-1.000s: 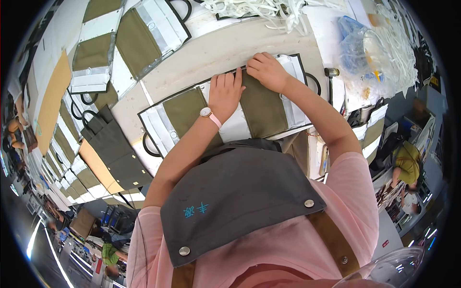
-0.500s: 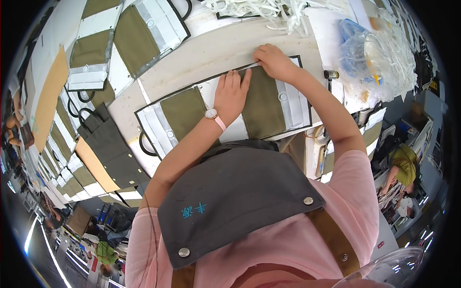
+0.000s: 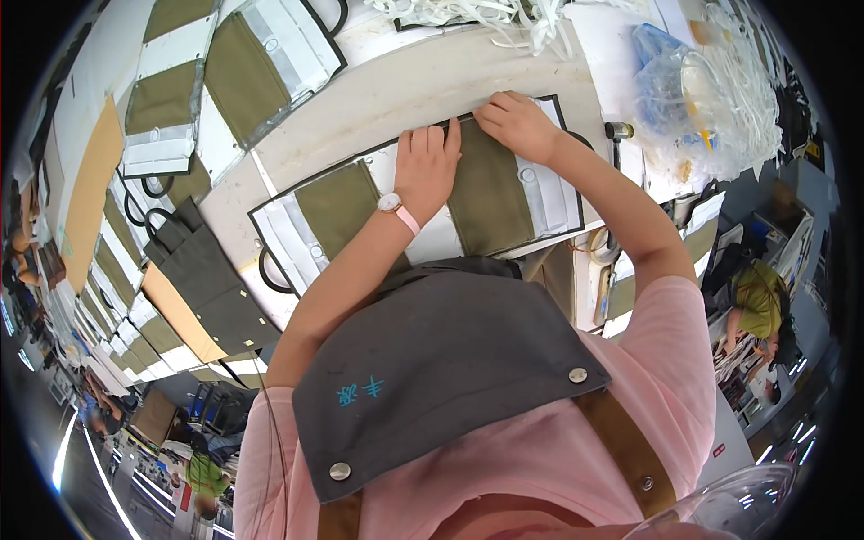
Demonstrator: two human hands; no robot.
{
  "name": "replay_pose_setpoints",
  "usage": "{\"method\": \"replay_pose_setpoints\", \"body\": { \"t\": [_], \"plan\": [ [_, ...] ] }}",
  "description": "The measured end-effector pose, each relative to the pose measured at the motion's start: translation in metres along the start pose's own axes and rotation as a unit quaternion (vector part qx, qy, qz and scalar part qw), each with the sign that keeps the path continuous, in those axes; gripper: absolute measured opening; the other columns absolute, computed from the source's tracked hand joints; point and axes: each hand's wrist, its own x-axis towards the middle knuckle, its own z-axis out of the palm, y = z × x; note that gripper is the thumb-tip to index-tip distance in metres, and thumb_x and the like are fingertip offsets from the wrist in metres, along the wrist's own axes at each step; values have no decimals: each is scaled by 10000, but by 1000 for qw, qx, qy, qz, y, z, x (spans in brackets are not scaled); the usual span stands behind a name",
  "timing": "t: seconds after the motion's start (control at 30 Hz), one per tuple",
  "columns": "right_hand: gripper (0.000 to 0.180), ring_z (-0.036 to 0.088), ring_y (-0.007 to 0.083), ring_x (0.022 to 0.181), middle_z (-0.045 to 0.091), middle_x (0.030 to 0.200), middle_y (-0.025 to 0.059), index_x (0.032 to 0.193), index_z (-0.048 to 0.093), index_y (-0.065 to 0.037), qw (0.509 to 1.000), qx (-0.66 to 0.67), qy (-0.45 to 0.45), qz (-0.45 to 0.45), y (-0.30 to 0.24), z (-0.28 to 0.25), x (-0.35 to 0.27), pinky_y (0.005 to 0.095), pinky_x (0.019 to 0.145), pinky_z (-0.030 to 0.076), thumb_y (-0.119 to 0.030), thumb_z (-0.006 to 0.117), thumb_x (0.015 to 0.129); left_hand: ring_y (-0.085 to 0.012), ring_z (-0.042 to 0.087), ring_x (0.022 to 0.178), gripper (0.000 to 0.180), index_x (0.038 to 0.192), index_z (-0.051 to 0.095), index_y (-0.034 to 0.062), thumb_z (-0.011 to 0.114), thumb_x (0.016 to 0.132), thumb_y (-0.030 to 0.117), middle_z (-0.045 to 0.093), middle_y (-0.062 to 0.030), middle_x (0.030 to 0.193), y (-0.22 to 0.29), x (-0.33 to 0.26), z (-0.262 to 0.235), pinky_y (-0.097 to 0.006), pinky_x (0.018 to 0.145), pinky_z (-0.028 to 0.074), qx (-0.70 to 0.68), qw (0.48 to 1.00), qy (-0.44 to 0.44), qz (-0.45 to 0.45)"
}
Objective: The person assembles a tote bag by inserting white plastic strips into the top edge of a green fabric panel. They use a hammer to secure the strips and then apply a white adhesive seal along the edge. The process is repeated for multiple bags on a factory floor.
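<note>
Crosswise before me lies a flat bag panel (image 3: 490, 202) with olive-green fabric, white sections, clear plastic pockets and dark edging. A dark handle loop shows at its left end, another at its right. My left hand (image 3: 427, 166) rests on the white middle section, fingers laid out toward the far edge, the index fingertip touching the dark edging. Just right of it, my right hand (image 3: 520, 126) has its fingers bent and pressed together on the same far edging. The fingertips of the right hand are partly hidden.
More olive-and-white panels (image 3: 243, 76) lie at the far left. Dark bags with handles (image 3: 211, 279) rest on tan board at the left. White strips (image 3: 504, 18) heap at the back. A hammer (image 3: 618, 132) and tangled clear plastic (image 3: 702, 99) lie right. People work at both sides.
My left hand has shifted slightly left and its index finger now presses on the edging. My right hand has stayed at the far edge, its fingers drawn in slightly.
</note>
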Motion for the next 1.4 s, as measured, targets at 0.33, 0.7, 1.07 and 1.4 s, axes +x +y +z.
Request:
{"method": "replay_pose_setpoints", "body": {
  "t": [0.33, 0.7, 1.07, 1.4],
  "plan": [
    [353, 553, 252, 929, 584, 965, 56, 1093, 642, -73, 993, 76, 32, 86, -1, 2, 0, 366, 845, 474, -65, 657, 740, -269, 485, 1130, 575, 1340, 522, 23, 689, 832, 233, 521, -108, 1179, 6, -6, 6, -440, 995, 376, -48, 998, 37, -14],
    [204, 547, 277, 961, 588, 966, 70, 994, 631, -79, 963, 159, 65, 210, 3, -2, -3, 403, 874, 436, -61, 673, 796, -266, 506, 1104, 576, 1344, 519, 39, 689, 834, 244, 520, -111, 1187, 3, 5, 17, -426, 1011, 373, -77, 995, 48, 39],
    [150, 545, 279, 932, 576, 915, 66, 861, 574, -62, 966, 178, 1, 190, 13, -1, 2, 385, 835, 453, -31, 651, 736, -240, 505, 1086, 559, 1364, 522, 124, 677, 856, 299, 525, -94, 1145, 6, 14, 17, -419, 981, 369, -50, 998, 34, 32],
    [262, 552, 226, 994, 578, 956, 46, 1002, 659, -61, 997, 43, 41, 44, 8, -7, -17, 346, 889, 476, -115, 610, 750, -223, 511, 1089, 600, 1335, 526, 60, 696, 835, 345, 533, -76, 1159, 5, 13, 19, -417, 973, 372, -51, 998, 44, 17]
  ]
}}
